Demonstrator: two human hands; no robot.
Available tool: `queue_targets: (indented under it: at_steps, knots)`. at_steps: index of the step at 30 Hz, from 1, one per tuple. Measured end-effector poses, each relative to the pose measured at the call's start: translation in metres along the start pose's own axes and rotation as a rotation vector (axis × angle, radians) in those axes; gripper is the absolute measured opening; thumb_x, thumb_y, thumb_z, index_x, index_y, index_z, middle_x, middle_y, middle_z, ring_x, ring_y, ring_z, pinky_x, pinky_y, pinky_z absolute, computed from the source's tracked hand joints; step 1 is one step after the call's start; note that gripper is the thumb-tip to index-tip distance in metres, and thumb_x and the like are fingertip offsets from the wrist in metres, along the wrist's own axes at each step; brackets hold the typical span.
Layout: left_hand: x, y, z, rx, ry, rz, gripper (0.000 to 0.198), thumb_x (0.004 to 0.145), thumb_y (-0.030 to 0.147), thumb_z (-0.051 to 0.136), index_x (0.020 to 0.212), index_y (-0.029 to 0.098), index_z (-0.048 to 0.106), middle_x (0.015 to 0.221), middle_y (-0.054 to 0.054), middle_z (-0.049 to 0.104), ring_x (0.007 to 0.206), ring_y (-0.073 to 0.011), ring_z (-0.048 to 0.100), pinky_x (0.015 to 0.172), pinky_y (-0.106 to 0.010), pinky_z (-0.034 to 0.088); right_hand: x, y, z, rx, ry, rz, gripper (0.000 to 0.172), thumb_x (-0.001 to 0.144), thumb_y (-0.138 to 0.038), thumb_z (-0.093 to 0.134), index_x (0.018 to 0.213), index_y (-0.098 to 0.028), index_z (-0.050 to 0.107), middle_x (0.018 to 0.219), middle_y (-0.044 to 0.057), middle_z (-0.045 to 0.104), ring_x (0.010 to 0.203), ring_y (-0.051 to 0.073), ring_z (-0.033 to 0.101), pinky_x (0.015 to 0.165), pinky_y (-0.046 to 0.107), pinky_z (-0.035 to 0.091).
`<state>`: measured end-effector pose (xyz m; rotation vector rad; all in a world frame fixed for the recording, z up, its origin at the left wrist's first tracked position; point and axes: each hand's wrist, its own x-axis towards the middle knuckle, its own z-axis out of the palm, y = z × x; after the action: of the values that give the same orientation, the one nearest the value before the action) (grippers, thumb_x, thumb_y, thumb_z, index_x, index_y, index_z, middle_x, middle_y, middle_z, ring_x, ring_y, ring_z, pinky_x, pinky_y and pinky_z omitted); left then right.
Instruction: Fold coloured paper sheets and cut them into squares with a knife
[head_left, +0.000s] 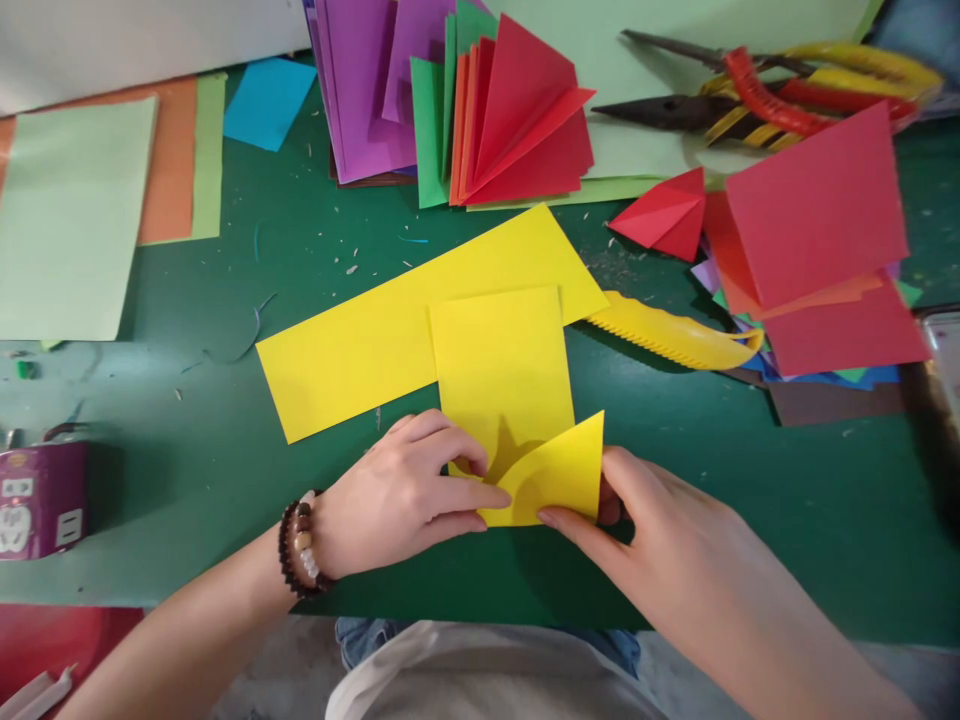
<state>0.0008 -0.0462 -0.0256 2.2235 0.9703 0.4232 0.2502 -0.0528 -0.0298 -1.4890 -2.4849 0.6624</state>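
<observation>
Left hand [397, 490] and right hand [645, 530] pinch folded yellow paper [502, 390] on the green worktop [187, 500].
Under it lies a long yellow sheet [360, 350], with a serrated plastic knife [667, 335] just beside.

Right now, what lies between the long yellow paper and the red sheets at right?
In the head view, a yellow serrated plastic cutter lies on the green mat.
</observation>
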Motion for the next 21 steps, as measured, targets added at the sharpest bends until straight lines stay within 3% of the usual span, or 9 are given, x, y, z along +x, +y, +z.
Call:
queue_targets:
  at_steps: [21]
  knots:
    - [-0.0005, 0.0016, -0.0060, 0.109, -0.101, -0.011, 0.023, 0.089, 0.029, 0.066, 0.111, 0.024, 0.071, 0.115, -0.009, 0.062, 0.106, -0.0245, 0.056, 0.095, -0.040, 0.049, 0.0020, 0.0006, 0.0006, -0.044, 0.002, -0.036, 0.029, 0.098, -0.049, 0.037, 0.084, -0.024, 0.040, 0.061, -0.002, 0.051, 0.047, 0.014, 0.052, 0.040, 0.022, 0.034]
